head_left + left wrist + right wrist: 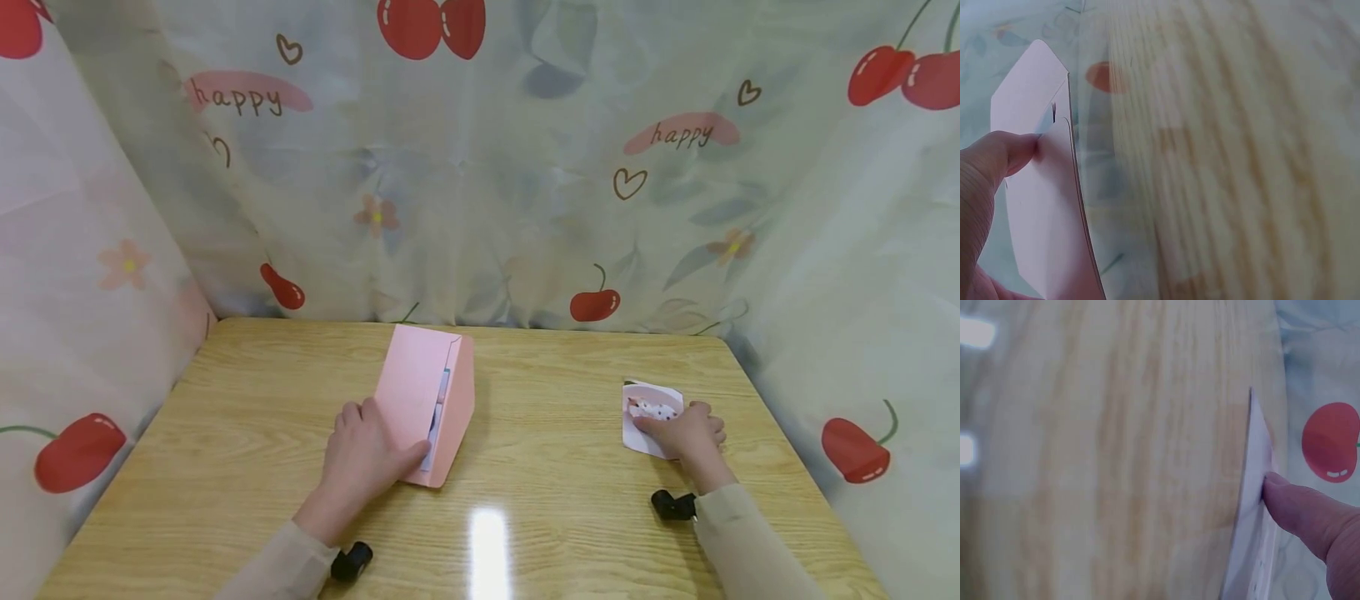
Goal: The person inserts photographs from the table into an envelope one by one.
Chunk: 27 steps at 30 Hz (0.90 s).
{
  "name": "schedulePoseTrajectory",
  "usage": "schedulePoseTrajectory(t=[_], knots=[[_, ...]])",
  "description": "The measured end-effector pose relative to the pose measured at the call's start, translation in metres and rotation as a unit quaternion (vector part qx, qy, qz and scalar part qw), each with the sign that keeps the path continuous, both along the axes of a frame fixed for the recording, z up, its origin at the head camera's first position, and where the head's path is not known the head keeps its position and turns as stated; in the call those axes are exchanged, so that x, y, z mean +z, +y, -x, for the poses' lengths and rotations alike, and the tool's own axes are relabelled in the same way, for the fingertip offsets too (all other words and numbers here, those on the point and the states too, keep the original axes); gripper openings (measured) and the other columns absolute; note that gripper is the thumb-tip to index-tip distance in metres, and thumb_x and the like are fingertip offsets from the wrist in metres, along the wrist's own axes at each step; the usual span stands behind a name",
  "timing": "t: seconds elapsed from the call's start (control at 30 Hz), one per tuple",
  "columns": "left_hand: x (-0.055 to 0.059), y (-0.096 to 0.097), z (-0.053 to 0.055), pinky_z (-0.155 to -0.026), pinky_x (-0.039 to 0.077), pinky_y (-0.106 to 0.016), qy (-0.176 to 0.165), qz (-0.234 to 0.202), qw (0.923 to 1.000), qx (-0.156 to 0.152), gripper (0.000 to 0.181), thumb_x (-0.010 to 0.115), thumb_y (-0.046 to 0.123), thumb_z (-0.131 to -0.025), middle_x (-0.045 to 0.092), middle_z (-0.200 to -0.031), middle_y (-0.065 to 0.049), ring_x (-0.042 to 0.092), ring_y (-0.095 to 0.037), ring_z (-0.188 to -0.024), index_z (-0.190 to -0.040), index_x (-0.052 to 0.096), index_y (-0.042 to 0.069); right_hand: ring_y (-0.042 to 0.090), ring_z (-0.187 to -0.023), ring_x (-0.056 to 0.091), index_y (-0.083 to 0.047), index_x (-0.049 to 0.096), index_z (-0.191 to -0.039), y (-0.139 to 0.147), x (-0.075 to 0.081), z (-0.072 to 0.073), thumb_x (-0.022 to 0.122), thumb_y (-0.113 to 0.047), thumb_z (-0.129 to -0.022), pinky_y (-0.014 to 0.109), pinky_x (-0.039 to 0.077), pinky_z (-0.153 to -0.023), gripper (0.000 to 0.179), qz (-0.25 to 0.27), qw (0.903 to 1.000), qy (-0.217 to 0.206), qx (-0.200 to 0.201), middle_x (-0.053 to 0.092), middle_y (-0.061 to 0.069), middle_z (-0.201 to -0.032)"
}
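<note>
My left hand grips a pink envelope, thumb on the near face beside the opening and the other fingers at its left edge. The envelope stands tilted over the table with its flap folded out to the right. Inside the opening shows a strip of a printed card. Over on the right, my right hand pinches a small white card with a pink oval and a spotted picture on it. In the right wrist view the thumb presses the face of this card, seen nearly edge-on.
Both hands are over a light wood table. A patterned curtain with cherries and hearts rises along the back and both sides. Black wrist devices sit by the cuffs. Light glares on the table's front middle.
</note>
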State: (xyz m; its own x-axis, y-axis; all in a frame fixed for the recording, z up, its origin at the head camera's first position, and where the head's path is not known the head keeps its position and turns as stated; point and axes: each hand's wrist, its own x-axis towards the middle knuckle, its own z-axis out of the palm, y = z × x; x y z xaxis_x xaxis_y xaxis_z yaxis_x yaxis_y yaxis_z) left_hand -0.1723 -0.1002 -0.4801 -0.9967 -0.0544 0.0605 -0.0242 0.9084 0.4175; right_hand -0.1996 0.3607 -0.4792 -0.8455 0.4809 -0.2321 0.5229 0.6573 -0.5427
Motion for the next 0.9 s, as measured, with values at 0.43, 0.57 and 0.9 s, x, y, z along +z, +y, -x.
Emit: schedulePoseTrajectory(t=[0.43,0.57,0.9], knots=[[0.001,0.0,-0.002,-0.068,0.043,-0.045,0.01,-0.004,0.9999,0.001,0.099,0.07,0.071,-0.064,0.044,-0.1,-0.02,0.045,-0.032,-0.087,-0.117,0.046,-0.009,0.052,-0.107,0.029,0.02,0.02,-0.134,-0.007,0.008,0.003,0.079,-0.054,-0.071,0.056,0.034,-0.085,0.114,-0.001,0.9978,-0.043,0.05,0.029,0.042,-0.117],[0.002,-0.001,-0.002,-0.068,0.043,-0.045,0.012,-0.003,0.9999,0.001,0.098,0.07,0.071,-0.064,0.044,-0.1,-0.02,0.045,-0.032,-0.087,-0.115,0.046,-0.009,0.05,-0.103,0.03,0.019,0.025,-0.132,-0.012,0.006,0.003,0.081,-0.053,-0.07,0.053,0.035,-0.082,0.11,-0.006,0.9977,-0.036,0.056,0.031,0.039,-0.113],[0.003,-0.002,-0.003,-0.07,0.043,-0.045,0.013,-0.002,0.9999,0.0,0.097,0.071,0.07,-0.064,0.045,-0.101,-0.02,0.045,-0.032,-0.088,-0.115,0.046,-0.009,0.045,-0.102,0.034,0.017,0.027,-0.134,-0.023,0.002,0.008,0.085,-0.044,-0.069,0.051,0.037,-0.087,0.106,0.015,0.9988,-0.007,0.046,0.024,0.039,-0.12]])
